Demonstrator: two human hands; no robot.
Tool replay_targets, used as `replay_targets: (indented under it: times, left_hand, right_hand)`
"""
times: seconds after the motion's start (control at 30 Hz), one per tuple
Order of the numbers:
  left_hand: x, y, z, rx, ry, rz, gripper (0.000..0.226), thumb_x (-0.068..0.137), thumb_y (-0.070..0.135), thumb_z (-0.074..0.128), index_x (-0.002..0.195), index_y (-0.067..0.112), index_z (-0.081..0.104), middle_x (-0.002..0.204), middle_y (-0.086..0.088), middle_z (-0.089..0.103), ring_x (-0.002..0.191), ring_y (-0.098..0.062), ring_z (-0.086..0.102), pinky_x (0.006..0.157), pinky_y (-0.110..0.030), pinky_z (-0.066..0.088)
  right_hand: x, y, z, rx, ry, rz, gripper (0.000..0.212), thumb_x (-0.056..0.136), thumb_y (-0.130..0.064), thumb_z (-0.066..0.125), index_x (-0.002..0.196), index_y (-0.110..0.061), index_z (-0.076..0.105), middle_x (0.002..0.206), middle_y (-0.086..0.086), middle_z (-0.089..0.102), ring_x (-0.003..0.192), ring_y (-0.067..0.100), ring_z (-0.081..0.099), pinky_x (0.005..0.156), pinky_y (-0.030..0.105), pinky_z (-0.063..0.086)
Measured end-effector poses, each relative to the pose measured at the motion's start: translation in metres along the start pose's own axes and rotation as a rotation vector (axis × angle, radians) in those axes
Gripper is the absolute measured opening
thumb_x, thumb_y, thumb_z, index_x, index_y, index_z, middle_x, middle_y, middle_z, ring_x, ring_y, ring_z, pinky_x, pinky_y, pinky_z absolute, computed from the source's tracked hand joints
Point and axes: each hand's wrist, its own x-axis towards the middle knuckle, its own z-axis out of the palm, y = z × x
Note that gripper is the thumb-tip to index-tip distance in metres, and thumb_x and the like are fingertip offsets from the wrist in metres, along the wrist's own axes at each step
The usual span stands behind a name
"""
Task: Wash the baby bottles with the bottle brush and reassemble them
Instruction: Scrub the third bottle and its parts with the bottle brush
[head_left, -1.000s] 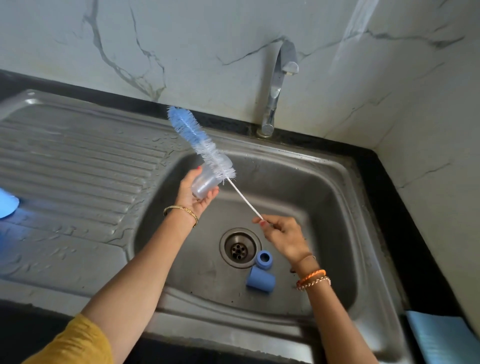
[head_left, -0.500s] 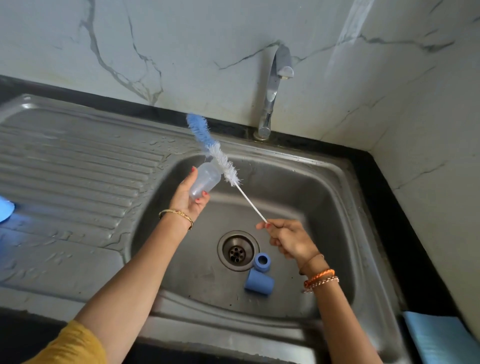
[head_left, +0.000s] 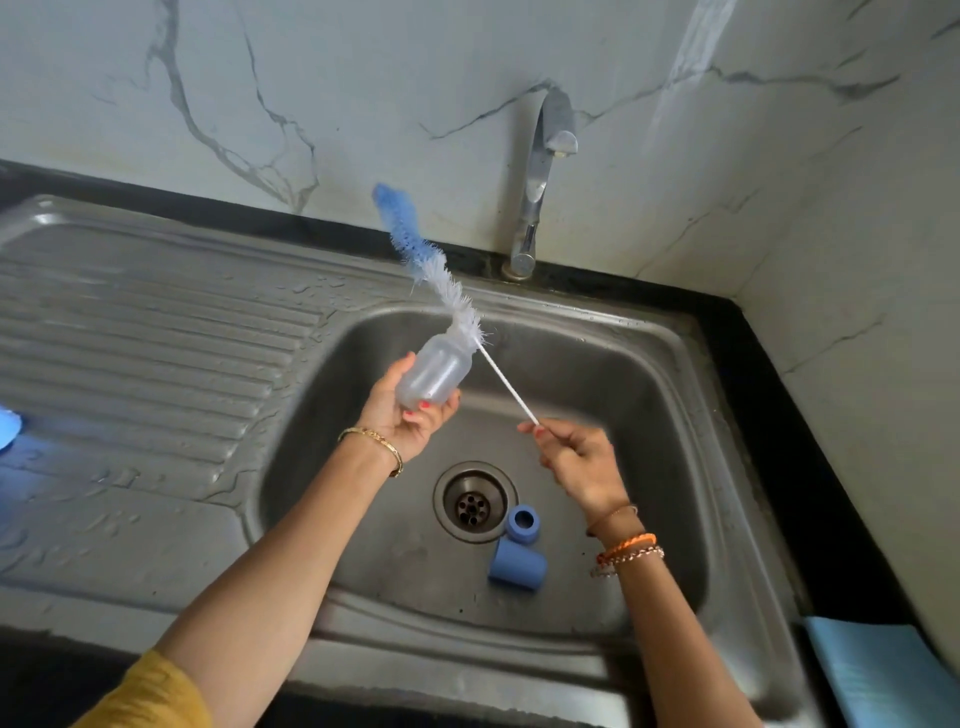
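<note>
No legible txt, labels or nos. anywhere.

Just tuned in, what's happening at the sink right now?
A person is washing a baby bottle over the steel sink. The left hand holds the clear bottle tilted, neck pointing up and away. The right hand pinches the end of the bottle brush handle; its bristles are outside the bottle, beside the neck. Two blue bottle parts lie in the basin next to the drain. No water is visibly running from the tap.
</note>
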Motion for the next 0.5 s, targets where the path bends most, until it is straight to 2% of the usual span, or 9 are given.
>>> replay_targets:
  times: [0.07, 0.17, 0.23, 0.33, 0.37, 0.43, 0.5]
  left_hand:
    - [0.002, 0.003, -0.004, -0.059, 0.017, -0.002, 0.053, 0.086, 0.054, 0.047, 0.094, 0.002, 0.052, 0.070, -0.016, 0.052, 0.030, -0.007, 0.042, 0.026, -0.011, 0.031]
    - [0.002, 0.011, -0.010, -0.144, 0.045, -0.010, 0.056, 0.084, 0.057, 0.046, 0.090, 0.001, 0.051, 0.060, -0.017, 0.055, 0.027, -0.008, 0.040, 0.025, -0.014, 0.030]
    - [0.001, 0.013, -0.011, -0.121, 0.055, -0.027, 0.055, 0.084, 0.056, 0.047, 0.088, 0.001, 0.052, 0.059, -0.017, 0.056, 0.026, -0.008, 0.039, 0.025, -0.014, 0.030]
    - [0.003, 0.009, -0.009, -0.115, 0.050, -0.050, 0.054, 0.083, 0.056, 0.047, 0.087, 0.002, 0.052, 0.057, -0.016, 0.056, 0.025, -0.009, 0.038, 0.024, -0.014, 0.028]
    - [0.004, 0.008, -0.009, -0.122, 0.054, -0.041, 0.053, 0.083, 0.056, 0.046, 0.086, 0.003, 0.052, 0.057, -0.016, 0.055, 0.025, -0.009, 0.037, 0.024, -0.014, 0.027]
    - [0.004, 0.007, -0.009, -0.128, 0.084, 0.000, 0.053, 0.084, 0.056, 0.045, 0.085, 0.004, 0.052, 0.056, -0.016, 0.055, 0.025, -0.009, 0.037, 0.024, -0.011, 0.024]
    - [0.005, 0.008, -0.011, -0.120, 0.119, 0.041, 0.053, 0.084, 0.057, 0.044, 0.087, 0.005, 0.051, 0.055, -0.015, 0.055, 0.026, -0.009, 0.037, 0.025, -0.010, 0.022]
  right_hand:
    - [-0.001, 0.001, -0.013, -0.010, -0.074, 0.030, 0.021, 0.093, -0.003, 0.049, 0.095, -0.004, 0.069, 0.043, -0.011, 0.042, 0.032, 0.001, 0.034, 0.037, 0.008, 0.027]
    - [-0.002, 0.002, -0.027, -0.087, -0.209, 0.134, 0.021, 0.094, -0.007, 0.049, 0.092, -0.012, 0.069, 0.041, -0.009, 0.040, 0.029, 0.002, 0.030, 0.034, 0.009, 0.023]
    - [0.001, 0.005, -0.025, -0.121, -0.141, 0.094, 0.020, 0.093, -0.005, 0.051, 0.091, -0.011, 0.070, 0.043, -0.009, 0.042, 0.036, 0.001, 0.037, 0.040, 0.009, 0.028]
    - [0.005, 0.011, -0.016, -0.163, 0.009, 0.028, 0.021, 0.091, -0.008, 0.054, 0.085, -0.018, 0.072, 0.048, -0.010, 0.045, 0.051, 0.008, 0.039, 0.053, 0.022, 0.035]
    - [0.006, 0.010, -0.015, -0.141, 0.060, 0.031, 0.021, 0.091, -0.008, 0.054, 0.087, -0.017, 0.073, 0.046, -0.013, 0.045, 0.049, 0.008, 0.038, 0.052, 0.022, 0.035]
    - [0.006, 0.008, -0.019, -0.043, 0.114, 0.082, 0.021, 0.093, -0.008, 0.050, 0.093, -0.012, 0.071, 0.045, -0.010, 0.043, 0.036, 0.002, 0.033, 0.039, 0.015, 0.029]
    - [0.004, 0.005, -0.026, 0.057, 0.038, 0.147, 0.023, 0.096, -0.011, 0.046, 0.094, -0.013, 0.068, 0.046, -0.004, 0.039, 0.028, 0.001, 0.024, 0.031, 0.012, 0.020]
